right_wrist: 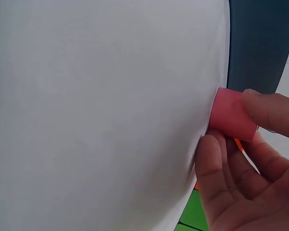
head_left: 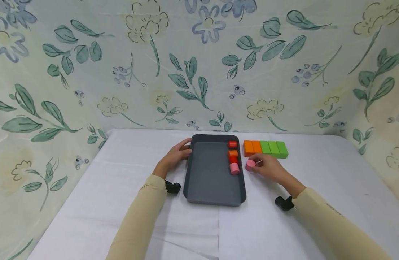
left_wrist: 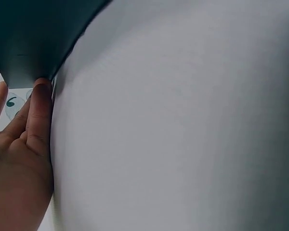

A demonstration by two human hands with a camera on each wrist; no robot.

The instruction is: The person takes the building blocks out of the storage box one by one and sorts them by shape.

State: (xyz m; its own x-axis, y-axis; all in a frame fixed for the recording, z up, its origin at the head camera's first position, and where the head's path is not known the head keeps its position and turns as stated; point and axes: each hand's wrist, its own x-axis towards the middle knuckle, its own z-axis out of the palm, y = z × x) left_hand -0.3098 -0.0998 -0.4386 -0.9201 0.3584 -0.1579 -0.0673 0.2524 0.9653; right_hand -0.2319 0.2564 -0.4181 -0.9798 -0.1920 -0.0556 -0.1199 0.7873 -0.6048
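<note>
My left hand (head_left: 176, 156) rests at the upper left side of a dark grey tray (head_left: 204, 195). In the left wrist view, its extended fingers (left_wrist: 39, 110) touch the outside of the tray wall (left_wrist: 29, 53). On the right, my right hand (head_left: 267, 167) pinches a pink cylinder (head_left: 250, 165) between thumb and fingers, just outside the tray's right wall. The right wrist view has this pink cylinder (right_wrist: 231, 113) standing low at the white cloth, thumb on its upper part. Inside the tray's right side lie a red piece (head_left: 232, 144), an orange one (head_left: 232, 153), another red one (head_left: 233, 159) and a pink cylinder (head_left: 234, 168).
Right of the tray, beyond my right hand, orange blocks (head_left: 252, 148) and green blocks (head_left: 275, 148) stand side by side in a row. A white cloth (head_left: 128, 151) covers the table. Floral fabric (head_left: 202, 72) hangs behind it.
</note>
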